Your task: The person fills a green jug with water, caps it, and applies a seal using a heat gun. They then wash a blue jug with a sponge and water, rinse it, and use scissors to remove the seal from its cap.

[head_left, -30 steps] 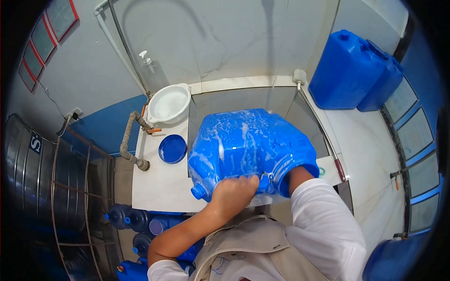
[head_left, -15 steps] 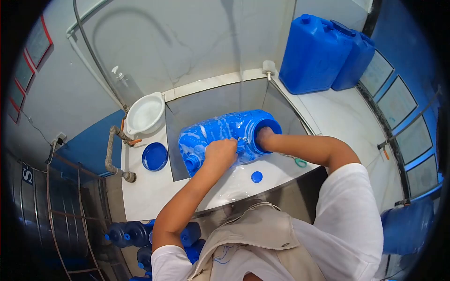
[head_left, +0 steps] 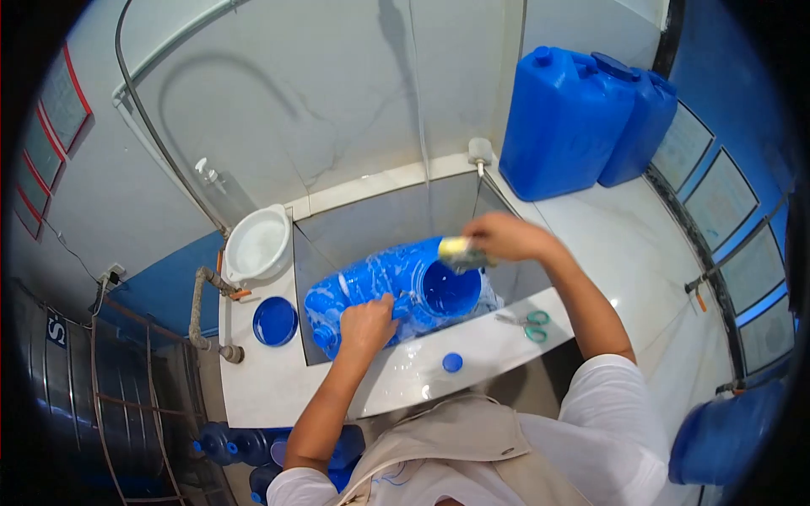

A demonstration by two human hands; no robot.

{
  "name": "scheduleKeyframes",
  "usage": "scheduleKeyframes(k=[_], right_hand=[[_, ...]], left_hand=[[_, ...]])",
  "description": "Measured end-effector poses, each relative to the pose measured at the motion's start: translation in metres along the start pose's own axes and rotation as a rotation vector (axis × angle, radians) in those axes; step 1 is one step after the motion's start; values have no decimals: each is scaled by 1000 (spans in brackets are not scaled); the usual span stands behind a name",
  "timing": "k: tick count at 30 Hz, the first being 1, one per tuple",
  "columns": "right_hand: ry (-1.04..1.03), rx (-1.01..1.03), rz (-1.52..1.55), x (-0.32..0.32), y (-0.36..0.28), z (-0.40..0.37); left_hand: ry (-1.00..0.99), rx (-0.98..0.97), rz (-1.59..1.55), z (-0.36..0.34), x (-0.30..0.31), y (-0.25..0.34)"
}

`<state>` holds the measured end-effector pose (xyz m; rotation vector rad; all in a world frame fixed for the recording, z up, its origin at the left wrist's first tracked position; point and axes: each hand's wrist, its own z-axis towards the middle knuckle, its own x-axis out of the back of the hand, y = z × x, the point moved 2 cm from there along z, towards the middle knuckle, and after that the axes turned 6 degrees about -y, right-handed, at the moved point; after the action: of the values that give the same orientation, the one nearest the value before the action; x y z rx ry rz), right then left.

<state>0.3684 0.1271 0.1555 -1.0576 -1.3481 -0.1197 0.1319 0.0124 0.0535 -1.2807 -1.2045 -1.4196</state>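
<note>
A soapy blue jerrycan [head_left: 384, 278] lies on its side in the sink, its wide round mouth facing right. My left hand [head_left: 368, 325] is closed around its handle. Just above the mouth, my right hand [head_left: 504, 237] grips a yellow and dark green sponge [head_left: 461, 252], somewhat blurred. Suds streak the jerrycan's upper side. A small blue cap [head_left: 453, 363] rests on the counter's front strip, and a large round blue lid [head_left: 275, 321] lies on the counter at the left.
Green-handled scissors [head_left: 535, 325] lie on the front ledge. A white basin [head_left: 258, 244] and a pump bottle [head_left: 221, 185] stand at the left. Two more blue jerrycans [head_left: 564, 126] stand at back right. A pipe with a tap [head_left: 207, 295] juts out at the left edge.
My right hand has come out of the jerrycan's mouth, and the sponge in it now shows. The jerrycan has shifted slightly left and down in view, my left hand still on its handle.
</note>
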Motion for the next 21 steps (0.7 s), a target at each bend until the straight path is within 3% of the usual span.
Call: scheduleKeyframes(k=[2,3,5,6,8,11,13,14,16,17,18,20,21], right_hand=[[234,-66,89,39,29,9],[238,-58,89,47,43,23],[509,-255,-50,51,91,68],[514,-245,-47,42,115,100],[789,-230,-232,31,166,174],[640,-191,-196,10,238,286],[513,29,-180,-28,294,347],[498,22,-174,-25,286,342],[-52,-133,-234,-8,251,313],[133,-24,-247,-7,246,302],[122,-34,-247,0,233,291],[43,-74,286,25,186,269],[36,-80,290,27,169,263]], left_hand=[[35,8,3,8,-2,-9],[72,40,-4,12,-3,-13],[82,113,-60,24,-3,-26],[88,118,-51,30,-6,-29],[120,234,-112,49,-12,-38],[149,313,-176,82,-27,-38],[190,345,-256,100,-38,-36],[175,352,-262,107,-43,-38],[173,400,-393,122,-51,-34],[118,426,-462,126,-51,-35],[107,426,-473,131,-55,-39],[102,430,-576,144,-66,-48],[50,442,-590,148,-59,-47]])
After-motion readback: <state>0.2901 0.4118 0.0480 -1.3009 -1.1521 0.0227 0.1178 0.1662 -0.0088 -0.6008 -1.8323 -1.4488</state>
